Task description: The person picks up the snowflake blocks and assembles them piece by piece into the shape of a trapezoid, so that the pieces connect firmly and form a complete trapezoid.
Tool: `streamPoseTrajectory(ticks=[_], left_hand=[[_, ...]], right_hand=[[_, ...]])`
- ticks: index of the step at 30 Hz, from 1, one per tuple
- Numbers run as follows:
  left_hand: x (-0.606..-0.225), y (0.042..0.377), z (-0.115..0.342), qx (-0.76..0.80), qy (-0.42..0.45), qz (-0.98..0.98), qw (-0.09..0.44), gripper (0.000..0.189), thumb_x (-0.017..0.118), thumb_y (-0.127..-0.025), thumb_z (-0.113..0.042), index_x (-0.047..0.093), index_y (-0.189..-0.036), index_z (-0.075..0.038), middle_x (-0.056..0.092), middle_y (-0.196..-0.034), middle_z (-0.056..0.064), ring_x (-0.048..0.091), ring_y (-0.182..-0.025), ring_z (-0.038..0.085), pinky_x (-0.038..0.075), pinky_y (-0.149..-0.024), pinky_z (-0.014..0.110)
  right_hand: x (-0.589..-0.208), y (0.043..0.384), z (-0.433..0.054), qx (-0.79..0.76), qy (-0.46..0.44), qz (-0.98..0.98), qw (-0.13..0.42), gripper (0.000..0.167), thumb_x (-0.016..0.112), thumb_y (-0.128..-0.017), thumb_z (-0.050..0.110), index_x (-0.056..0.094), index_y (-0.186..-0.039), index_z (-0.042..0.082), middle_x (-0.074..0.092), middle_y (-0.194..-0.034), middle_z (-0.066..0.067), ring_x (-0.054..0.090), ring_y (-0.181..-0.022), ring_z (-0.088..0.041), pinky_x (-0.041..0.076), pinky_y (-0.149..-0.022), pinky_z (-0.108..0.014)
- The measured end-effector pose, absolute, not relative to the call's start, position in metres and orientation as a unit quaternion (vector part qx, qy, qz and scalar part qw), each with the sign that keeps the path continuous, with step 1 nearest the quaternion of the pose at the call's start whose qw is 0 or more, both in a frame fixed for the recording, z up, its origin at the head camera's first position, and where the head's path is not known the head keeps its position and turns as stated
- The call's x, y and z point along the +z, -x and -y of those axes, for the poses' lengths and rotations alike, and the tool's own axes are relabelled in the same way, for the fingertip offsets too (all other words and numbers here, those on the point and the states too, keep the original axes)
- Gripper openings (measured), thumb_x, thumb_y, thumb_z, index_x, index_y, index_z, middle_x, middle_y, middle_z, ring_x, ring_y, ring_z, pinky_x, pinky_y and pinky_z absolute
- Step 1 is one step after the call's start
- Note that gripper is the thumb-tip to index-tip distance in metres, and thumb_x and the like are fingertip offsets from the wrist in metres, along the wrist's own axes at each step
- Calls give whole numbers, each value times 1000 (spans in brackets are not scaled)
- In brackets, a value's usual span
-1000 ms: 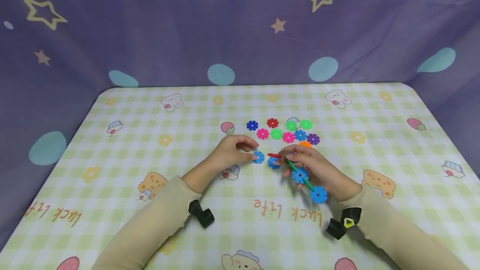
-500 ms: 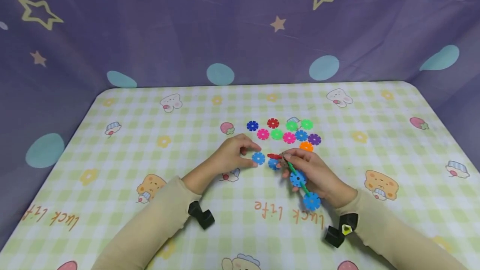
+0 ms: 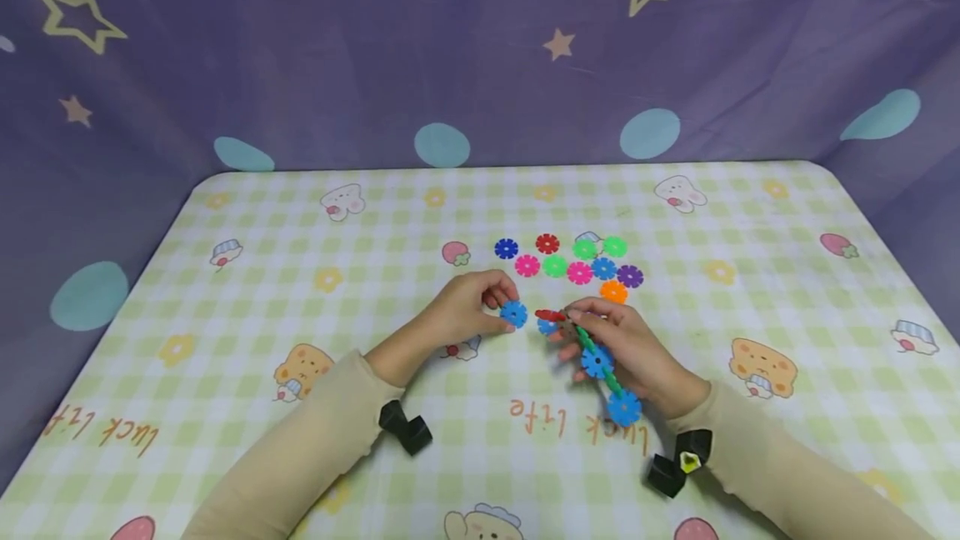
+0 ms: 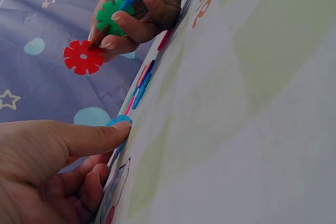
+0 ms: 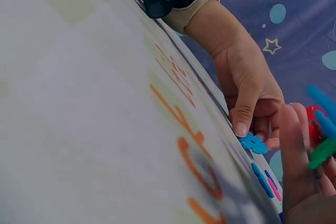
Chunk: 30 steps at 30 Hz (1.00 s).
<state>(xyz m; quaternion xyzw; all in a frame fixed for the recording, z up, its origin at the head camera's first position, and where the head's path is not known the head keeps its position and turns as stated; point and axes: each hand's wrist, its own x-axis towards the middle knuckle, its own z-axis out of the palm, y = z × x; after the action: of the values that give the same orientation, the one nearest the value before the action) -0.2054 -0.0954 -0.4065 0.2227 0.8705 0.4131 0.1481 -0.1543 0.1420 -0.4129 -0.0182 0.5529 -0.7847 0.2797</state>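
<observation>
My left hand (image 3: 463, 307) pinches a light-blue notched plastic disc (image 3: 514, 314) between thumb and fingers, low over the tabletop. In the right wrist view that blue disc (image 5: 254, 143) tilts up at the fingertips. My right hand (image 3: 637, 348) holds a chain of interlocked notched discs. Its red disc (image 4: 84, 57) forms the end toward the left hand, followed by a brown disc (image 4: 100, 38), a green disc (image 4: 111, 18) and alternating blue and green ones. The chain's last blue disc (image 3: 624, 407) hangs near the right wrist. Another blue disc (image 3: 547, 326) lies under the chain's red end, partly hidden.
Beyond the hands several loose discs lie flat, among them a dark-blue disc (image 3: 506, 249), a purple disc (image 3: 630, 276) and an orange disc (image 3: 613, 292). A checked cloth (image 3: 300, 457) covers the table. A purple curtain (image 3: 450, 48) hangs behind it.
The left fingers have closed on the blue disc and tilted it up from the cloth. The right hand has shifted slightly toward the body, the chain's lower end swinging down and left.
</observation>
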Motion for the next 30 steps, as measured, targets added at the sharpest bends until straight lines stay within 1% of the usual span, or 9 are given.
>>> streamPoseTrajectory(ticks=[3,8,9,14,17,21,26,28,30], left_hand=[[-406,205,97,428,-214,-864,159,20,79,-76,-9,67,-92,-9,62,-81,-1,55,-75,13,48,-70,24],[-406,203,99,464,-187,-846,185,9,75,-81,-13,73,-88,-9,66,-78,-1,54,-68,12,46,-64,25],[-406,203,99,477,-183,-838,191,9,74,-82,-13,73,-89,-8,67,-78,-1,55,-67,12,47,-63,25],[-406,202,100,546,-158,-786,245,17,66,-88,-13,71,-100,-1,69,-74,9,63,-61,12,48,-52,23],[-407,202,101,571,-145,-762,269,21,63,-91,-12,68,-106,2,70,-74,12,64,-56,13,47,-46,23],[-407,200,100,585,-141,-750,275,24,62,-91,-12,67,-109,2,71,-78,12,64,-54,13,47,-46,23],[-406,200,99,596,-143,-748,254,23,64,-90,-12,68,-107,2,71,-78,15,63,-55,14,47,-46,24],[-405,200,98,600,-140,-747,249,23,64,-89,-12,68,-106,3,71,-79,17,63,-55,14,47,-47,24],[-404,200,98,602,-139,-746,250,23,64,-89,-13,68,-106,3,71,-80,17,63,-56,14,47,-47,25]], right_hand=[[-413,154,-141,-791,-3,-550,267,13,53,-98,17,65,-96,12,71,-85,-7,69,-68,-15,56,-57,-33],[-414,154,-139,-799,-24,-548,247,13,54,-96,14,67,-93,12,70,-82,-5,69,-68,-15,56,-58,-34],[-414,154,-139,-800,-24,-548,244,13,55,-96,15,67,-93,12,70,-82,-5,69,-69,-16,56,-58,-34],[-415,153,-139,-798,-14,-555,235,14,54,-97,16,66,-92,10,71,-83,-6,69,-71,-15,56,-58,-34],[-415,152,-140,-798,-10,-556,233,13,55,-97,16,64,-93,9,71,-84,-5,70,-72,-15,56,-58,-35],[-416,151,-141,-799,-14,-557,226,12,55,-96,15,65,-92,10,70,-85,-4,70,-75,-15,56,-58,-35],[-418,150,-141,-805,-14,-559,200,13,55,-96,11,67,-91,14,70,-84,-1,68,-77,-13,56,-53,-34],[-419,151,-141,-807,-7,-559,188,13,55,-96,10,67,-93,14,70,-84,0,68,-78,-12,55,-53,-34],[-420,151,-140,-810,4,-561,169,13,55,-95,7,66,-97,12,71,-85,0,68,-78,-13,56,-53,-35]])
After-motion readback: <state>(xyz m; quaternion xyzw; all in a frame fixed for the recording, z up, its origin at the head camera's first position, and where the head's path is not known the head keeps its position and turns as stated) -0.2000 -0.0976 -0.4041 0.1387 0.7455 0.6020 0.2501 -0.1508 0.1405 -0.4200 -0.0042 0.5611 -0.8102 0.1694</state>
